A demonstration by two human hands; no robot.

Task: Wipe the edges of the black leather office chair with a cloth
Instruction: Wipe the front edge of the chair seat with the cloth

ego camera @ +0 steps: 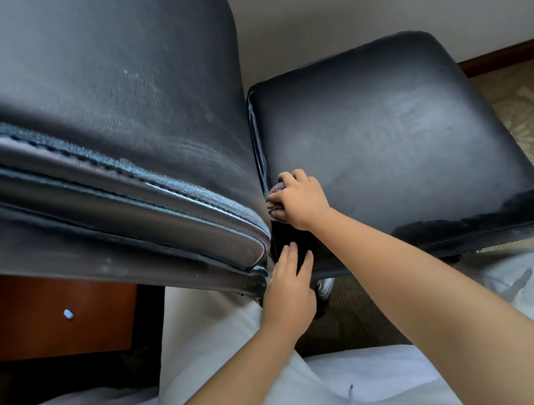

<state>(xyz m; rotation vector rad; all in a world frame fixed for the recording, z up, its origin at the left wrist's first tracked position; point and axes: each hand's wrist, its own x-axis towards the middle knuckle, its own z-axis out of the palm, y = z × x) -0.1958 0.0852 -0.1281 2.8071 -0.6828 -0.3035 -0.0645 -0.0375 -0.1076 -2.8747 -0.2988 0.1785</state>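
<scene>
Item: black leather office chair (pixel 384 145), seen from above. The seat cushion lies to the right and the padded backrest (pixel 104 120) leans in at the left; a narrow crevice runs between them.

Item: cloth (pixel 275 201), brownish, bunched. It sits at the rear edge of the seat, pushed into the crevice against the backrest, mostly covered by the hand holding it.

Item: right hand (pixel 301 199). Its fingers are curled over the cloth and grip it, knuckles up, pressing it down onto the seat's seam.

Item: left hand (pixel 288 285). Its fingers are straight and held close together, the thumb apart, flat against the dark side of the seat just below the backrest's lower corner; it holds nothing.

Step in hand, as I judge it: wiping the seat's rear edge where it meets the backrest. The next move probably calls for dragging the cloth along that seam under steady pressure while the left hand braces the chair against rolling.

Other: wooden cabinet (pixel 58 320) below the backrest, patterned carpet (pixel 528 118), white clothing (pixel 374 384) on the person.

Writing, brands, labels: none legible.
</scene>
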